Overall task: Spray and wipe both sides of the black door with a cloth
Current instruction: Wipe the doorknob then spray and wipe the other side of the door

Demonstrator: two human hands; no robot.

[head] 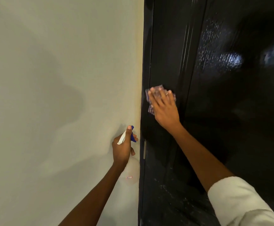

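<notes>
The glossy black door (231, 103) fills the right half of the view, with spray droplets shining on its upper part. My right hand (163, 106) lies flat with spread fingers on a purple checked cloth (151, 110), pressing it against the door's left frame strip. My left hand (122, 149) grips the neck of a clear spray bottle (131, 170) with a white and blue trigger head (133, 137), held in front of the wall just left of the door's edge.
A plain pale wall (59, 95) takes up the left half. A metal hinge (144, 150) shows on the door's left edge, below my right hand. A white sleeve (240, 201) covers my right upper arm.
</notes>
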